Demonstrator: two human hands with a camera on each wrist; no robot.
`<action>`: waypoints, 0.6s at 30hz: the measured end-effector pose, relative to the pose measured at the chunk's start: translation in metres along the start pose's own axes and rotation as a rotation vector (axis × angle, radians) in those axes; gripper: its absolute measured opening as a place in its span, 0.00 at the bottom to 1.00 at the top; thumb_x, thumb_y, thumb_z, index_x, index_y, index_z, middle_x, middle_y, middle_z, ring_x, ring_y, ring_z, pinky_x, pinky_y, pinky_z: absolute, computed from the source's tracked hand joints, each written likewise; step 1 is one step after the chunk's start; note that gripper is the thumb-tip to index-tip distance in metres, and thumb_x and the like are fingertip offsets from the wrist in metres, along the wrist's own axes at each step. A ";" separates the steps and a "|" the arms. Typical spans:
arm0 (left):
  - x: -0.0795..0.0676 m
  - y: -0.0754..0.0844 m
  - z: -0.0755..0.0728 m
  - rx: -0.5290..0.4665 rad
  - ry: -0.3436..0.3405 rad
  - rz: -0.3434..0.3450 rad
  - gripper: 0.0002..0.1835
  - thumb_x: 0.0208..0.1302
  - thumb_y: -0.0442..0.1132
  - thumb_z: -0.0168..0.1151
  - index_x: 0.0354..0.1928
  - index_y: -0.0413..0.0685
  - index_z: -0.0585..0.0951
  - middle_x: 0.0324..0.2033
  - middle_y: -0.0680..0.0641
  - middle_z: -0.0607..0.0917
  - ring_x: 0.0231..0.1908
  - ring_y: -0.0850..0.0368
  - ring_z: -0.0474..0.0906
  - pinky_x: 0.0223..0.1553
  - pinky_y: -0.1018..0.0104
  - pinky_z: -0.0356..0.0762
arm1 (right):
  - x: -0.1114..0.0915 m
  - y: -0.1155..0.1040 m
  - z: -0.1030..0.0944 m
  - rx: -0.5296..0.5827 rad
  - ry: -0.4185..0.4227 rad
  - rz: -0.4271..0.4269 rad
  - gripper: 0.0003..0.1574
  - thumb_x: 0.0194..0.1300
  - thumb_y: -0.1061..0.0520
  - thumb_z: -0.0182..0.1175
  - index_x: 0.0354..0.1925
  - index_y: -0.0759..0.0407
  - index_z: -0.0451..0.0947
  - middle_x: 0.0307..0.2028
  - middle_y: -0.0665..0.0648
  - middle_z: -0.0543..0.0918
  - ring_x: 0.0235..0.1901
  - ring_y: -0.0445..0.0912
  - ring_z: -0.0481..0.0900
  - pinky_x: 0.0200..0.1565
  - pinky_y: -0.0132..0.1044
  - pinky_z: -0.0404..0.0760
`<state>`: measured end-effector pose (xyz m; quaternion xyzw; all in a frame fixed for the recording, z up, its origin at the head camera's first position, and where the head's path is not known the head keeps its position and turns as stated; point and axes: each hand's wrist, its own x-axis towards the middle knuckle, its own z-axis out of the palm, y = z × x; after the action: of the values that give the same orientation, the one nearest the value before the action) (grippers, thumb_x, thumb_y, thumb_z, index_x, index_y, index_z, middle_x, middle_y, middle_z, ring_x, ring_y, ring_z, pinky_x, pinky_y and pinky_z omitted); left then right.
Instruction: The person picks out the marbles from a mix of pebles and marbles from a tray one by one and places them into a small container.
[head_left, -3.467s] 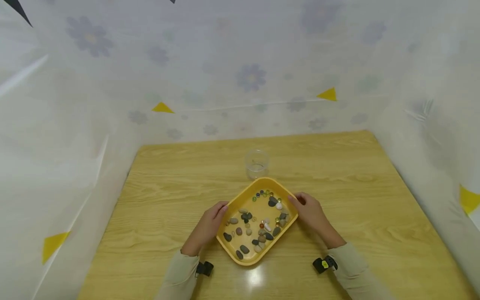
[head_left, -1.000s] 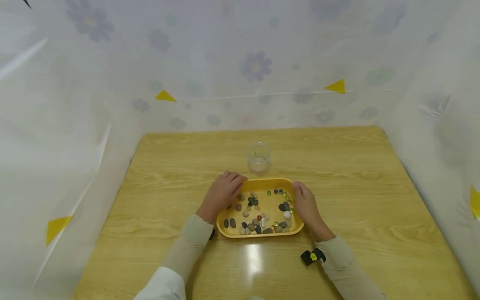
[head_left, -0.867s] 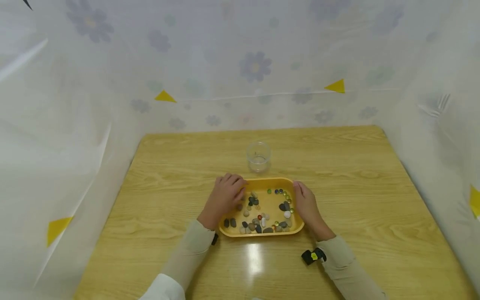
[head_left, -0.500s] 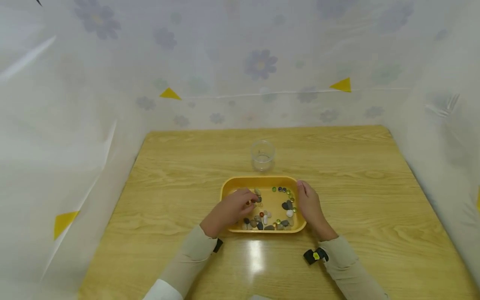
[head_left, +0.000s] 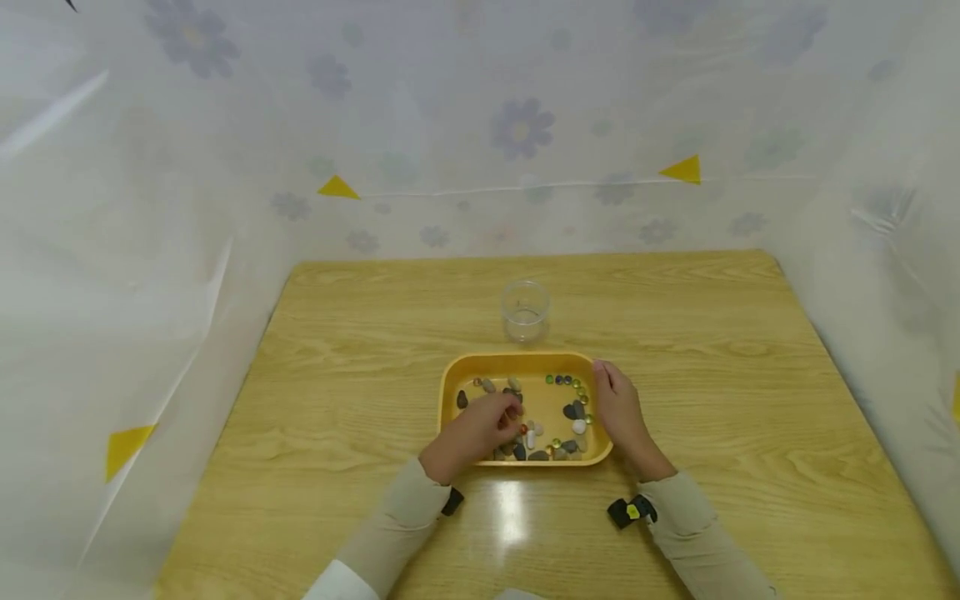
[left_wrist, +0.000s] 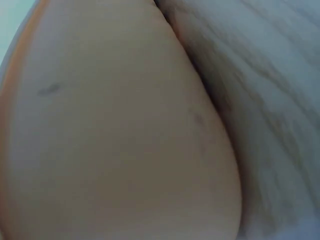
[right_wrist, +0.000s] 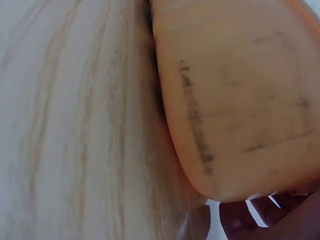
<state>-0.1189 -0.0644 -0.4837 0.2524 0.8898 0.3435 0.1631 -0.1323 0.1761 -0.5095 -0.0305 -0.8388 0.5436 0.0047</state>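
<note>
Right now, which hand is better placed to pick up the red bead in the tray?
Probably the left hand: it's over the yellow tray, close beside the red bead. The right hand holds the tray's right end, so using it would likely mean letting go.

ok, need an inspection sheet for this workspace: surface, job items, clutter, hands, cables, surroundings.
Surface: wood-grain table, bright reflection near its front.
Job items: yellow tray holding scattered stones and marbles; dark marks on the tray's outside.
Clutter: clear container standing beyond the tray; pale object at the head view's lower edge, unidentifiable.
Hands: left hand in the tray, fingers curled, any hold hidden; right hand grips the tray's right end.
Cables: nothing seen.
Surroundings: pale flower-patterned sheeting, yellow triangles.
</note>
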 end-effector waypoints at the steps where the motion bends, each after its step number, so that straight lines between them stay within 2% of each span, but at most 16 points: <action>1: 0.000 0.000 0.002 0.004 0.000 -0.008 0.09 0.63 0.38 0.60 0.43 0.44 0.77 0.33 0.54 0.78 0.32 0.66 0.73 0.34 0.74 0.73 | 0.000 0.000 0.000 0.003 0.001 -0.002 0.32 0.74 0.41 0.35 0.55 0.62 0.72 0.38 0.64 0.77 0.31 0.50 0.70 0.34 0.37 0.71; 7: 0.003 0.000 0.009 0.096 0.015 0.001 0.06 0.62 0.39 0.61 0.39 0.46 0.79 0.31 0.56 0.77 0.30 0.68 0.72 0.32 0.75 0.72 | -0.001 -0.002 0.000 0.033 0.000 -0.012 0.31 0.74 0.42 0.36 0.53 0.62 0.73 0.32 0.64 0.75 0.26 0.49 0.69 0.27 0.35 0.71; 10: 0.005 0.000 0.011 0.170 0.037 0.030 0.03 0.64 0.38 0.59 0.32 0.48 0.78 0.26 0.56 0.75 0.26 0.67 0.69 0.28 0.75 0.69 | -0.001 -0.002 0.000 0.041 0.002 -0.011 0.31 0.74 0.41 0.36 0.52 0.62 0.73 0.32 0.64 0.75 0.26 0.49 0.69 0.27 0.35 0.71; 14: 0.008 -0.001 0.013 0.288 0.065 0.063 0.10 0.65 0.37 0.56 0.25 0.52 0.73 0.20 0.57 0.70 0.22 0.65 0.64 0.24 0.73 0.63 | 0.000 -0.001 0.001 0.023 0.012 -0.002 0.31 0.73 0.41 0.36 0.53 0.62 0.73 0.37 0.64 0.77 0.30 0.50 0.70 0.33 0.37 0.72; 18: 0.009 0.001 0.015 0.319 0.075 0.072 0.10 0.64 0.36 0.56 0.24 0.53 0.73 0.20 0.58 0.70 0.22 0.65 0.65 0.23 0.74 0.63 | 0.000 0.000 -0.001 0.011 0.019 0.013 0.32 0.73 0.40 0.36 0.54 0.62 0.72 0.42 0.62 0.78 0.35 0.50 0.72 0.38 0.38 0.72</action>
<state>-0.1190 -0.0509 -0.4943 0.2938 0.9289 0.2128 0.0750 -0.1321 0.1767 -0.5091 -0.0410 -0.8354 0.5481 0.0093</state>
